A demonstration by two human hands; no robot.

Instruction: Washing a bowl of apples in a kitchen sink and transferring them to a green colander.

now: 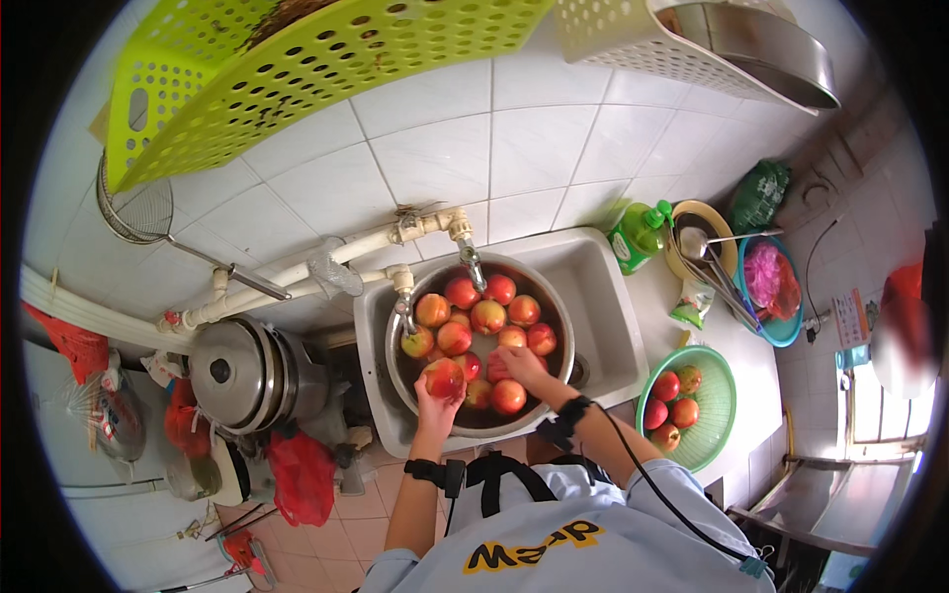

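A round metal basin (569, 356) sits in the light grey sink (614, 326), with water and several red-and-yellow nectarines (488, 316) in it. Over the basin's near left side, my left hand (436, 413) grips one large nectarine (445, 378). My right hand (522, 368) reaches into the basin near its middle, fingers low among the fruit. Those fingertips are partly hidden, so whether they hold anything is unclear. Two metal taps (471, 265) on plastic pipes overhang the basin's far and left sides.
On the counter right of the sink stands a green colander (725, 415) holding several nectarines. Behind it are a green pump bottle (637, 236), a beige container (723, 215) with ladles and a blue basin (780, 335). A lidded metal pot (230, 374) stands left; perforated baskets (326, 74) hang above.
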